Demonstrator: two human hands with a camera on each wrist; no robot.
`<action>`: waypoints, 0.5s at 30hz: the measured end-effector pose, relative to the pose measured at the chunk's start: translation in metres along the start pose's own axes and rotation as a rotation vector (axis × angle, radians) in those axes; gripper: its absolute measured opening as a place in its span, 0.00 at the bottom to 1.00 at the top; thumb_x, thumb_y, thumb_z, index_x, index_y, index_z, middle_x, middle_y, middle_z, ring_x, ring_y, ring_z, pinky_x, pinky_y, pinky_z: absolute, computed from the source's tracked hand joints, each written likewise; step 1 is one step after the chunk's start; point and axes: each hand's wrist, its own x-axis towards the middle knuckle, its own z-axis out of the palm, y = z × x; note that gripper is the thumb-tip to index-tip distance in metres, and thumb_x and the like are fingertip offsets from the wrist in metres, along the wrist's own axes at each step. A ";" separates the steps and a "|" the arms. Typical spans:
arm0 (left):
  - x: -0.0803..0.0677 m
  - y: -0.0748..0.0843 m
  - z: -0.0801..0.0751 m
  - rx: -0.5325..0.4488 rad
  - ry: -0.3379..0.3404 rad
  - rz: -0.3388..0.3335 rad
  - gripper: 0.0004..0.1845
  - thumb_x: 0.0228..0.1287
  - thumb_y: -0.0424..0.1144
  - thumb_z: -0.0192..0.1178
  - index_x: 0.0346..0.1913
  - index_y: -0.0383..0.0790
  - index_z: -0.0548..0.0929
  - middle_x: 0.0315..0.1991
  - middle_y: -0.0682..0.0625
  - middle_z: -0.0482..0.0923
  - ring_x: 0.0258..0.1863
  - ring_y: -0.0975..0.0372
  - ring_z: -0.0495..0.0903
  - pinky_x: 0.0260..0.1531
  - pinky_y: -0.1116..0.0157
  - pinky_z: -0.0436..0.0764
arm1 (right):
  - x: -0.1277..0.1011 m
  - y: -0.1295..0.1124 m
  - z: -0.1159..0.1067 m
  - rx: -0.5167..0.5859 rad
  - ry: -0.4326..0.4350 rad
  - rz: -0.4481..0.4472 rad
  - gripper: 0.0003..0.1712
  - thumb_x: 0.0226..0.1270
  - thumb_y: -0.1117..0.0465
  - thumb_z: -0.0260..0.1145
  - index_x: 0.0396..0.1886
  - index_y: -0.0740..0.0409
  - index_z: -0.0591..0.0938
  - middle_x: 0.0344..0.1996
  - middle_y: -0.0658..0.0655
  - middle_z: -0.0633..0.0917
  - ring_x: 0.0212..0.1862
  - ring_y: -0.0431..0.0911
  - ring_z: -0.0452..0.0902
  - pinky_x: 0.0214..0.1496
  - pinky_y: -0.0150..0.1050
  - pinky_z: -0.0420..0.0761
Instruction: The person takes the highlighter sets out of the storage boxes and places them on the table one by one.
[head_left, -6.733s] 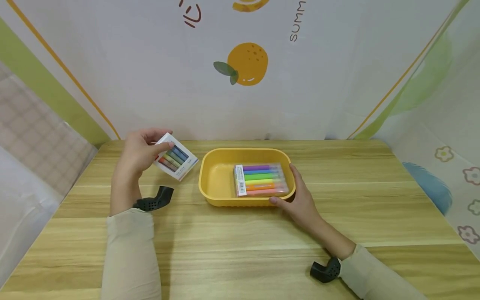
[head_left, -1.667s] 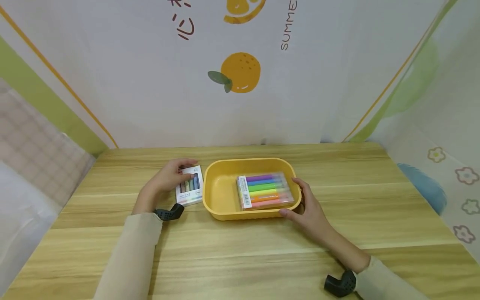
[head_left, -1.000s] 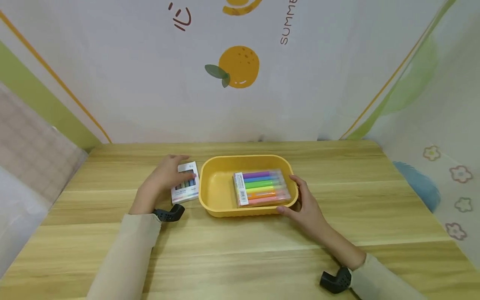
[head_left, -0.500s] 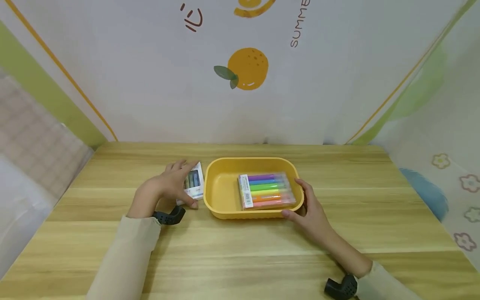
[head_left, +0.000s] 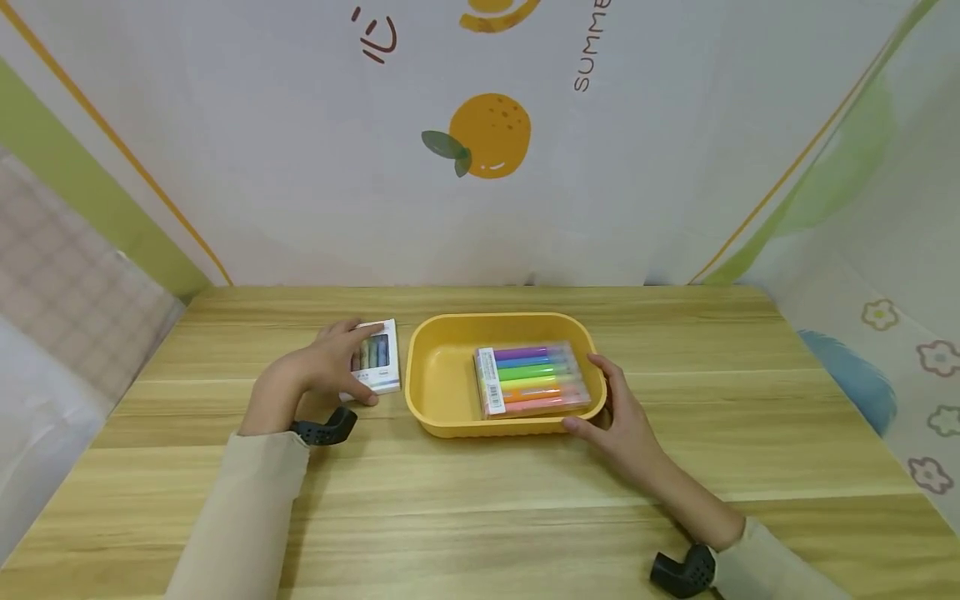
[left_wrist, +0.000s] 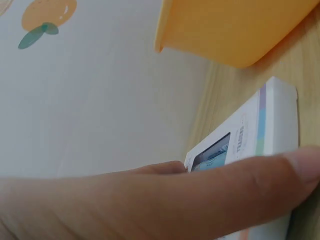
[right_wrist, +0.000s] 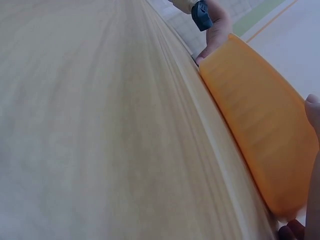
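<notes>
L hand [head_left: 318,367] half-spread over windowed crayon box [head_left: 380,362], can't tell if gripped; R hand [head_left: 621,421] grips yellow tray [head_left: 446,387] at right end, marker pack [head_left: 536,379] inside.

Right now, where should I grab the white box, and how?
Probably pinch the white box by its near and far edges, reaching from the left: it lies about flat on the table, and the yellow tray stands close on its right. The left hand spans it that way.
</notes>
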 end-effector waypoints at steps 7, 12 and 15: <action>-0.002 -0.007 -0.002 -0.035 0.004 0.010 0.56 0.47 0.42 0.80 0.78 0.40 0.59 0.79 0.28 0.43 0.75 0.30 0.47 0.66 0.29 0.61 | -0.001 0.001 0.000 -0.026 0.005 0.003 0.53 0.62 0.56 0.76 0.80 0.45 0.54 0.71 0.64 0.70 0.69 0.55 0.72 0.62 0.13 0.63; 0.000 -0.008 0.000 -0.051 0.003 0.019 0.55 0.47 0.41 0.79 0.78 0.41 0.60 0.79 0.28 0.43 0.75 0.31 0.50 0.66 0.29 0.61 | -0.001 0.003 0.000 -0.024 -0.002 0.010 0.53 0.62 0.55 0.75 0.80 0.45 0.53 0.72 0.63 0.70 0.69 0.55 0.72 0.62 0.13 0.64; 0.003 -0.008 0.000 -0.046 0.007 0.032 0.54 0.48 0.41 0.78 0.78 0.41 0.60 0.79 0.28 0.44 0.74 0.30 0.50 0.66 0.29 0.62 | 0.000 0.003 0.000 -0.019 -0.001 0.008 0.53 0.62 0.56 0.75 0.80 0.45 0.54 0.72 0.63 0.70 0.69 0.55 0.72 0.62 0.14 0.64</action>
